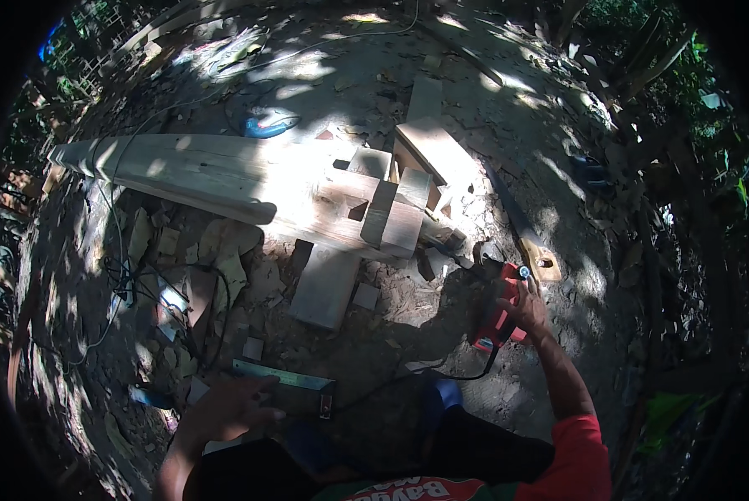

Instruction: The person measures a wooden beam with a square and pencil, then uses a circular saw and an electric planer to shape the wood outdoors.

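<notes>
My right hand (pixel 525 311) is closed on a red corded power tool (pixel 489 324) resting on the ground at the right. Its black cord runs off to the left past my feet; the tool's exact kind is hard to make out. At the lower left, my left hand (pixel 234 407) reaches out with its fingers apart, its fingertips by a metal try square (pixel 287 376). Shadow hides whether they touch it. A handsaw (pixel 545 260) with a wooden handle and dark blade lies just beyond the power tool.
Ahead lies a long, thick timber (pixel 199 167) with squared wooden blocks (pixel 404 227) at its right end. A short board (pixel 324 288) sticks out toward me. Black cable (pixel 224 292), wood offcuts and dry leaves litter the left ground. A blue object (pixel 270 127) sits behind the timber.
</notes>
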The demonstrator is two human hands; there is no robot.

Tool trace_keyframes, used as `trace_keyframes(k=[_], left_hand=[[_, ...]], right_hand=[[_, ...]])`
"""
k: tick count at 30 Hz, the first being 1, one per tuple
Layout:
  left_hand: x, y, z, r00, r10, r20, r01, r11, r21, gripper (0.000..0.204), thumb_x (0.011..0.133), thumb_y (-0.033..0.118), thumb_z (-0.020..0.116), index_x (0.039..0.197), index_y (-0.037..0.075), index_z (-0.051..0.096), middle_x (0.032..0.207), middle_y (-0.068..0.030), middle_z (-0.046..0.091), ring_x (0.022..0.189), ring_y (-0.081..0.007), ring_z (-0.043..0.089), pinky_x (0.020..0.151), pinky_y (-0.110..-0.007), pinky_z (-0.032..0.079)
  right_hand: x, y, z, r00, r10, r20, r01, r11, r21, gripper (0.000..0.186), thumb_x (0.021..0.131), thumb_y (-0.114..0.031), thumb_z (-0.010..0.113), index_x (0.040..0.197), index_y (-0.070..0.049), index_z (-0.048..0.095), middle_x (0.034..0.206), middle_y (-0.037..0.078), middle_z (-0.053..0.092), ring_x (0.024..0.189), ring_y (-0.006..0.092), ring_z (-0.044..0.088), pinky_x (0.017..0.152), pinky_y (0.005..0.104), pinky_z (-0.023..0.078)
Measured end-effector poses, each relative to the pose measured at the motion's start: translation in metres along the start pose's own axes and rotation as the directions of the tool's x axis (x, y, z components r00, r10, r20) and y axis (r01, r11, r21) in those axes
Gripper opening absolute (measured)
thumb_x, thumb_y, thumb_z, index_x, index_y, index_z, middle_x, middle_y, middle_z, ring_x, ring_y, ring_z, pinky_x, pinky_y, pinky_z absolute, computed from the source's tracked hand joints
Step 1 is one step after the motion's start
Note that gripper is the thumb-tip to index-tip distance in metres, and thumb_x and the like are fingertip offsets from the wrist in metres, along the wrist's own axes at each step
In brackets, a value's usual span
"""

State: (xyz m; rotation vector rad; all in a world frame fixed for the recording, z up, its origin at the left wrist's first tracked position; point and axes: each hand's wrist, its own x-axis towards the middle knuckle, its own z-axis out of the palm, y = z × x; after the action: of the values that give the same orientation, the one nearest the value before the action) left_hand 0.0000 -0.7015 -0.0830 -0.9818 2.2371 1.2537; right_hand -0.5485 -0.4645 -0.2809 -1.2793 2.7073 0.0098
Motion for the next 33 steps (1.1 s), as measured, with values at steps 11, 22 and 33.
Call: trace_keyframes(k=[11,22,33], left_hand=[[-0.009,0.001,-0.001,1.000,-0.025,0.010,0.024,0.997,0.067,0.072,0.087,0.052,0.062,0.138,0.004,0.047,0.125,-0.0212,0.059,0.111,-0.0329,0.062,0.093,-0.044,0.047],[-0.019,0.015,0.002,0.994,-0.092,-0.056,0.093,0.996,0.012,0.068,0.086,0.048,0.066,0.137,0.007,0.049,0.128,-0.0192,0.059,0.115,-0.0327,0.060,0.097,-0.043,0.046],[-0.018,0.004,0.002,0.999,0.010,-0.048,-0.004,0.991,0.134,0.067,0.090,0.052,0.058,0.139,0.008,0.045,0.125,-0.0190,0.059,0.113,-0.0373,0.059,0.094,-0.046,0.047]], right_hand=[[0.003,-0.019,-0.040,0.991,0.013,0.136,-0.052,0.956,0.287,0.092,0.079,-0.060,0.069,0.142,0.000,0.038,0.128,0.021,0.058,0.115,0.0331,0.059,0.095,0.0430,0.048],[-0.001,-0.026,-0.031,0.998,0.055,-0.015,-0.051,0.979,0.199,0.082,0.083,-0.051,0.069,0.137,0.004,0.042,0.124,0.025,0.058,0.113,0.0370,0.058,0.094,0.0436,0.047],[0.031,0.016,-0.045,0.992,0.086,-0.093,-0.045,0.925,0.377,0.063,0.086,-0.050,0.066,0.125,-0.001,0.059,0.116,0.026,0.064,0.108,0.0374,0.063,0.091,0.0420,0.049]])
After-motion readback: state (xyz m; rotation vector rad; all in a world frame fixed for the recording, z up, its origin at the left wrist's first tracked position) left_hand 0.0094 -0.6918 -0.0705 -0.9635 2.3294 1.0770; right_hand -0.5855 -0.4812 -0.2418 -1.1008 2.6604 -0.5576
